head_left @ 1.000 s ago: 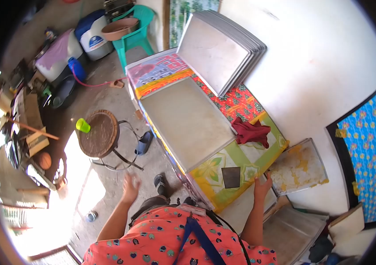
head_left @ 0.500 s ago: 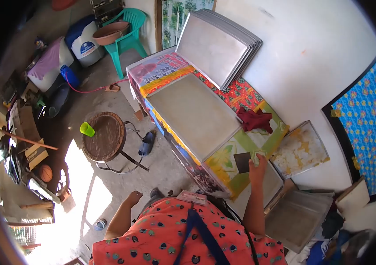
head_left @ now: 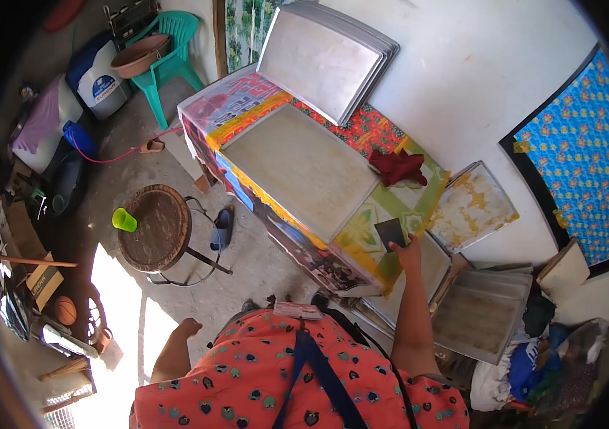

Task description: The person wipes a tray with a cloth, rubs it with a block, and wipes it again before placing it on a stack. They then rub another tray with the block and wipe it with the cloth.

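My right hand (head_left: 407, 252) pinches the edge of a thin dark square sheet (head_left: 391, 234) over the near right end of the covered table. What the sheet is made of I cannot make out. A large flat metal tray (head_left: 301, 171) lies on the table to the left of that hand. Beyond the hand sits a crumpled dark red cloth (head_left: 398, 168), close to the tray's right edge. My left hand (head_left: 189, 327) hangs low beside my body, its fingers curled in and nothing visible in them.
A stack of metal trays (head_left: 322, 61) leans at the table's far end. More trays (head_left: 477, 314) and a stained yellowish panel (head_left: 472, 207) stand right of the table. To the left are a round stool (head_left: 153, 232) with a green cup (head_left: 124, 220) and a green chair (head_left: 169, 71).
My right hand has closed on the dark sheet, which has turned and tilted slightly. My left hand has swung a little outward to the left. The view has shifted.
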Motion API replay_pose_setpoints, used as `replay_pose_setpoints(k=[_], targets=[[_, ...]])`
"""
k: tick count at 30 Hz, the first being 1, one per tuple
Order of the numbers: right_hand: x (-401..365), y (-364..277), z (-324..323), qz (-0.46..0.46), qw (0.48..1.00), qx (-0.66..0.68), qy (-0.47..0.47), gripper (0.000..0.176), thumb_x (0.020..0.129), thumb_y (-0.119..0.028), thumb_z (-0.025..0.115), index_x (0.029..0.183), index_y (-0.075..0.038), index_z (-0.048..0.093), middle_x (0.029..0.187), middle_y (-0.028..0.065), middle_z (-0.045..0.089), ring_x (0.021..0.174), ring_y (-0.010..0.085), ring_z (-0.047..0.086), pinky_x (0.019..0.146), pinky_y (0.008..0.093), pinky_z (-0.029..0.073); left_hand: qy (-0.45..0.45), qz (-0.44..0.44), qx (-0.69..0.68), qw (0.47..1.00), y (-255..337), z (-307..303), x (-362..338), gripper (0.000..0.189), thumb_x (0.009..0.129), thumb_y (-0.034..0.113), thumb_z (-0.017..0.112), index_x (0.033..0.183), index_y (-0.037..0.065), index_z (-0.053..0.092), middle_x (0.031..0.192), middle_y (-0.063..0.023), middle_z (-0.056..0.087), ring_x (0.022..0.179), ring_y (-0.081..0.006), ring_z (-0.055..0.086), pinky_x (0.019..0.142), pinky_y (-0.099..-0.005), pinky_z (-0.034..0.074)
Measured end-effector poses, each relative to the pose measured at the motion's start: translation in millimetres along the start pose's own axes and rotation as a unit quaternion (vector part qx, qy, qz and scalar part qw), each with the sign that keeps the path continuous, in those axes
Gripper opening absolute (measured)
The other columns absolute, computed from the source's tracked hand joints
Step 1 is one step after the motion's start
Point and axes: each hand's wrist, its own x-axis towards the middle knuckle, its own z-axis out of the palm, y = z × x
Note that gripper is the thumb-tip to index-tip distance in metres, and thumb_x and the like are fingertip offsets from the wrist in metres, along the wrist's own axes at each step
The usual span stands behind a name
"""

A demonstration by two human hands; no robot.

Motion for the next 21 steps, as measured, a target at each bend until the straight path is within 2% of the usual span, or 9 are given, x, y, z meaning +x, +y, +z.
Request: replay_pose_setpoints(k=[4,5,7,12,14,15,17,20,21], targets=[[-0.9,-17.8,-4.4,0.027,0.992,-0.120,-0.031,0.087,0.055,-0.045,0.085,0.120,0.002,0.051,0.115,0.0240,0.057,0.109,0.0369,0.054,0.092,0.0444,0.044,0.109,0.108,0.129,0.980,1.7,-20.5,13.7,0.032,0.086,0.032,0.056,0.095,0.003,0.066,0.099,-0.0191,0.066,0.094,-0.0397,0.060,0.082,-0.0432,0.050],[-3.3,-21.7,-4.7,0.028,0.988,-0.149,-0.034,0.088,0.054,-0.046,0.086,0.119,0.002,0.051,0.114,0.0242,0.057,0.109,0.0368,0.055,0.092,0.0445,0.044,0.157,0.061,-0.030,0.985,8.7,-20.3,17.3,0.032,0.086,0.032,0.057,0.094,0.003,0.066,0.098,-0.0191,0.066,0.094,-0.0393,0.060,0.082,-0.0430,0.050],[-0.6,-27.4,-7.0,0.057,0.986,-0.135,-0.084,0.088,0.053,-0.044,0.086,0.120,-0.001,0.049,0.121,0.0217,0.054,0.113,0.0368,0.052,0.094,0.0478,0.041,0.239,-0.036,-0.339,0.909,37.6,-15.1,17.2,0.032,0.086,0.032,0.058,0.094,0.002,0.066,0.098,-0.0192,0.066,0.094,-0.0384,0.061,0.082,-0.0425,0.049],[19.0,4.1,8.5,0.033,0.994,-0.055,-0.090,0.088,0.045,-0.040,0.090,0.110,0.006,0.053,0.101,0.0223,0.062,0.095,0.0363,0.061,0.082,0.0413,0.049,0.181,0.048,-0.264,0.946,115.8,8.3,33.5,0.039,0.085,0.038,0.057,0.095,0.001,0.067,0.100,-0.0207,0.064,0.096,-0.0359,0.060,0.085,-0.0404,0.048],[24.2,4.2,10.8,0.018,0.991,-0.063,-0.115,0.086,0.043,-0.038,0.091,0.106,0.007,0.054,0.098,0.0227,0.063,0.092,0.0363,0.062,0.079,0.0409,0.050,0.137,0.181,-0.127,0.966,136.7,27.6,47.7,0.039,0.084,0.038,0.055,0.096,0.003,0.067,0.099,-0.0213,0.064,0.095,-0.0372,0.061,0.085,-0.0428,0.048],[27.0,3.3,12.4,0.006,0.990,-0.094,-0.105,0.084,0.043,-0.037,0.091,0.104,0.007,0.055,0.097,0.0230,0.063,0.092,0.0361,0.062,0.079,0.0408,0.050,0.084,0.128,-0.169,0.974,151.7,32.7,47.0,0.040,0.084,0.038,0.054,0.098,0.003,0.066,0.098,-0.0215,0.064,0.093,-0.0376,0.061,0.084,-0.0432,0.048],[32.2,1.4,15.5,-0.017,0.984,-0.156,-0.086,0.080,0.044,-0.036,0.091,0.101,0.007,0.056,0.096,0.0235,0.063,0.091,0.0356,0.063,0.077,0.0406,0.050,0.038,0.207,-0.048,0.976,164.9,31.3,43.9,0.042,0.085,0.040,0.052,0.099,0.003,0.066,0.098,-0.0210,0.065,0.093,-0.0381,0.061,0.085,-0.0434,0.048],[40.1,4.5,15.0,-0.017,0.988,-0.107,-0.114,0.075,0.044,-0.035,0.091,0.096,0.007,0.058,0.096,0.0236,0.063,0.091,0.0360,0.063,0.077,0.0400,0.050,0.105,0.065,-0.203,0.971,158.9,37.2,35.1,0.042,0.086,0.040,0.051,0.100,0.003,0.066,0.101,-0.0207,0.064,0.096,-0.0377,0.061,0.086,-0.0430,0.048],[41.6,9.8,17.0,-0.022,0.991,-0.072,-0.111,0.073,0.044,-0.034,0.091,0.096,0.007,0.058,0.096,0.0228,0.063,0.090,0.0352,0.063,0.076,0.0399,0.050,0.114,0.095,-0.155,0.977,149.8,38.7,34.3,0.043,0.086,0.040,0.051,0.100,0.003,0.066,0.103,-0.0207,0.064,0.098,-0.0376,0.060,0.087,-0.0428,0.048]])
